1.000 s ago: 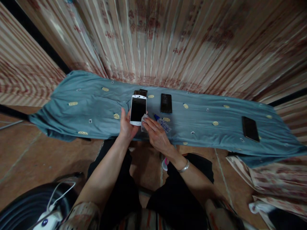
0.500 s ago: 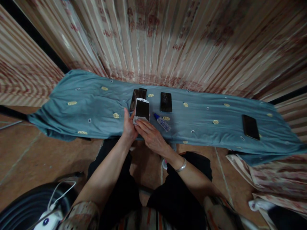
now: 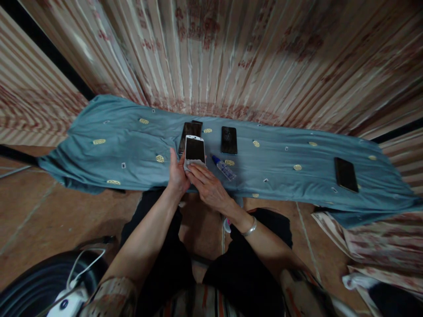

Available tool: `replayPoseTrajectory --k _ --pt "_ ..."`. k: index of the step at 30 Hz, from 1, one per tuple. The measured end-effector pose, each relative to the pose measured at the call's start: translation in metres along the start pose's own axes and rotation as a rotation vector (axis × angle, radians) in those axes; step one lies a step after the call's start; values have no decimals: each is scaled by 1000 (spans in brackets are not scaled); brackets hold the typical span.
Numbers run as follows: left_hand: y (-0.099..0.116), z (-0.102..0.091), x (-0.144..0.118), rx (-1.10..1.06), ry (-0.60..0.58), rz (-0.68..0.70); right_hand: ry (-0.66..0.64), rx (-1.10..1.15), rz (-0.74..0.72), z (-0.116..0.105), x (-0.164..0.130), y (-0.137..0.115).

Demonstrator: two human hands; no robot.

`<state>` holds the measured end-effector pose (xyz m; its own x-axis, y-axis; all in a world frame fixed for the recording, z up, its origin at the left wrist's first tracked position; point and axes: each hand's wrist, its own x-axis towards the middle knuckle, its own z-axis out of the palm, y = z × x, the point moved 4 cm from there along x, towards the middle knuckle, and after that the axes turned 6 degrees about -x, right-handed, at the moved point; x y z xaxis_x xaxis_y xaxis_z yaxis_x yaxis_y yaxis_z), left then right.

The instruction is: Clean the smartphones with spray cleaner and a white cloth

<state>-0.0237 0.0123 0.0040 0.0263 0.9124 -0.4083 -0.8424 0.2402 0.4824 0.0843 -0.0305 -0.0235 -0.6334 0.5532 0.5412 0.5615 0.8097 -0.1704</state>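
Observation:
A white smartphone (image 3: 194, 148) with a dark screen rests in my left hand (image 3: 178, 174), which supports it from below and the left with the thumb apart. My right hand (image 3: 208, 185) presses a pale wipe (image 3: 194, 163) against the lower part of the screen, fingers together. Just behind the white phone lie dark phones (image 3: 191, 130), partly hidden and overlapping. To the right are a black phone (image 3: 229, 140) and a clear bottle with a blue cap (image 3: 224, 167), lying on its side.
The blue patterned cloth (image 3: 274, 176) covers a long narrow table. Another dark phone (image 3: 346, 174) lies toward its right end. A pleated curtain (image 3: 211, 66) hangs behind. At lower left are a coiled black hose (image 3: 36, 286) and a white device (image 3: 68, 301) with a cord.
The white phone has shifted very slightly left in view. Both hands keep nearly the same pose, with the wipe still on the lower screen.

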Motion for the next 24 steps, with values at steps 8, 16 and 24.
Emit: replayPoseTrajectory --k 8,16,24 --pt "8 -1 1 31 -75 40 38 -17 -5 -6 -4 5" --pt "14 -8 4 36 -99 68 60 8 60 -14 -9 10" --pt "-2 -11 6 48 -41 -18 -29 63 77 0 0 1"
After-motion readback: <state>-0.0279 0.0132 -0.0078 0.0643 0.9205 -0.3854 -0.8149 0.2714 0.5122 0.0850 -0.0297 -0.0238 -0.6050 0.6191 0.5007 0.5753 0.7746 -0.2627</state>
